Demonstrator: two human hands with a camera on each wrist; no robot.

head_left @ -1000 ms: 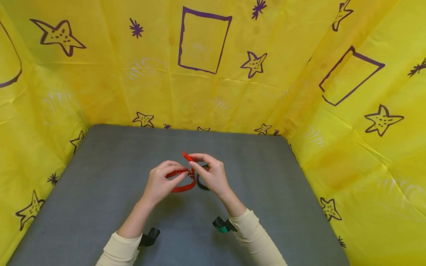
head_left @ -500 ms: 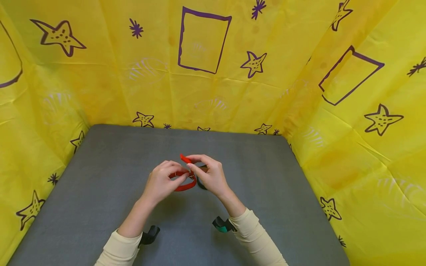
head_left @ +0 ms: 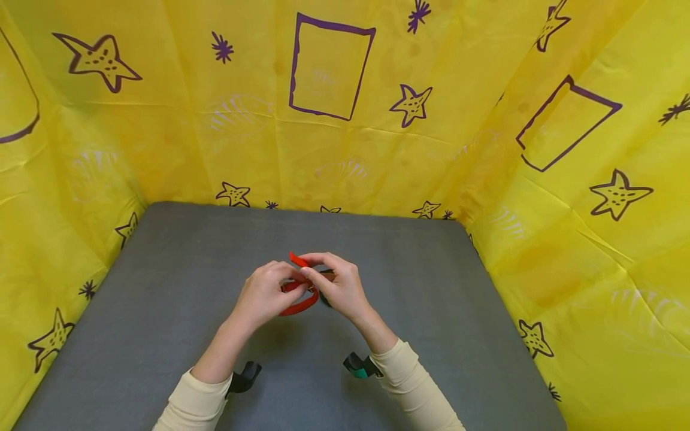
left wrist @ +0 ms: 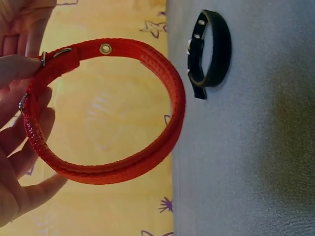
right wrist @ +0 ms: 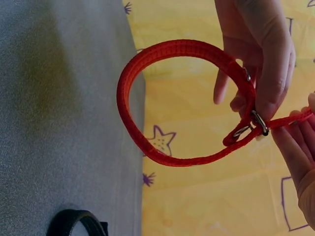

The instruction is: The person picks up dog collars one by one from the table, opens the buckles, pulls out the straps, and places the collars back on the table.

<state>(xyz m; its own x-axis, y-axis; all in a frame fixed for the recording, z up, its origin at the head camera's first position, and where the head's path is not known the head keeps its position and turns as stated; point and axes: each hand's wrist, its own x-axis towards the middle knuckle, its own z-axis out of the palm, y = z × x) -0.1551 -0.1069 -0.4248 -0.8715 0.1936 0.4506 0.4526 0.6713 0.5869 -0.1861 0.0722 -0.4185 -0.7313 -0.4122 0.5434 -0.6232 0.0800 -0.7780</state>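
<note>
A red pet collar (head_left: 299, 307), looped into a ring, is held in the air between both hands. My left hand (head_left: 265, 294) pinches it at its metal buckle (right wrist: 260, 123), where the strap passes through. With thumb and fingers my right hand (head_left: 341, 288) grips the strap's free end (head_left: 296, 259), which sticks up past the fingertips in the head view. A metal eyelet (left wrist: 106, 48) shows on the band in the left wrist view. A second, black collar (left wrist: 221, 51) lies on the table beyond, mostly hidden behind my right hand in the head view.
The grey table (head_left: 431, 311) stretches out around and under the hands. Yellow cloth walls (head_left: 334, 143) with purple stars and frames enclose its back and sides. Dark wrist straps (head_left: 245, 377) jut inward from both cream sleeves.
The collar's free end has shifted a little left and down with my right fingers. My left fingers cover more of the buckle now, and both hands are closer together.
</note>
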